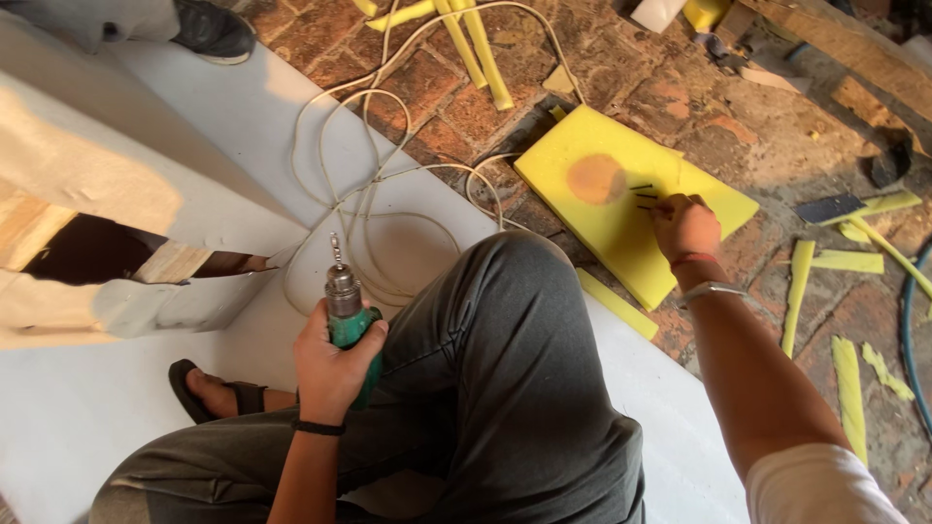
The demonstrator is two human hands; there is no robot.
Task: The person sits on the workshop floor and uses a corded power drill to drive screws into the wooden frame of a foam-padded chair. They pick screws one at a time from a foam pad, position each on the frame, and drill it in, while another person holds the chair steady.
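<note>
Brick floor (pixel 680 87), red and worn, fills the far and right side of the scene, littered with yellow foam strips (pixel 845 260) and scraps. 1 pale grey sheet (pixel 233 116) covers the near left, running under the person's bent knee (pixel 515 320) in dark grey trousers. A sandalled foot (pixel 209 393) rests on that sheet at the near left. At the far left stands a white panel (pixel 107 184) with a dark opening low in it, and a second person's shoe (pixel 214 29) shows at the far left edge.

The left hand (pixel 330 369) is closed in a full grip around a green drill (pixel 348 315), held upright with its bit pointing away, over the sheet just left of the knee. A white cord (pixel 388 184) loops in several coils across the sheet and the bricks beyond the drill.

The right hand (pixel 684 225) reaches to a yellow foam slab (pixel 582 223) lying flat on the bricks to the right of the knee. Its fingers are pinched together at a few dark screws (pixel 643 196) resting on the slab, beside a round orange stain (pixel 596 179); whether 1 is actually gripped cannot be told. A blue hose (pixel 911 340) curves along the right edge.
</note>
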